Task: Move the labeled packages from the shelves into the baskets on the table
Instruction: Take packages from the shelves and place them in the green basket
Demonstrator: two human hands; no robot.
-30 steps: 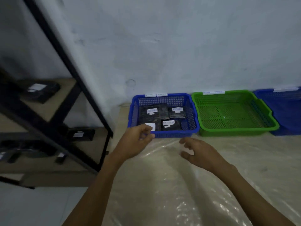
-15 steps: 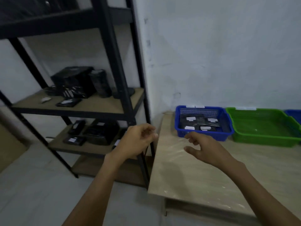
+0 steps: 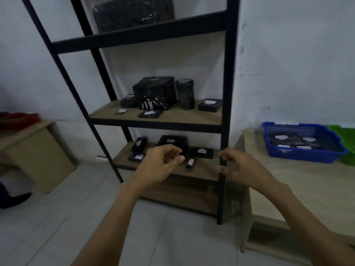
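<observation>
A black metal shelf rack (image 3: 228, 93) with wooden boards stands ahead. Its middle board carries several black labeled packages, among them a large wrapped box (image 3: 155, 93) and a flat one (image 3: 210, 105). More black packages (image 3: 202, 152) lie on the lower board. My left hand (image 3: 159, 166) hovers in front of the lower board, fingers loosely curled, holding nothing. My right hand (image 3: 240, 167) floats by the rack's right post, also loosely curled and holding nothing. At the right a blue basket (image 3: 326, 158) on the table holds several labeled packages.
A green basket (image 3: 345, 131) peeks in beside the blue one on the wooden table (image 3: 297, 189). A low wooden desk (image 3: 28, 150) with a red item stands at the left. Grey floor tiles lie between me and the rack.
The view has swung left from the baskets to the shelf rack. Both hands have come away from the blue basket and now hang in front of the lower shelf, holding nothing.
</observation>
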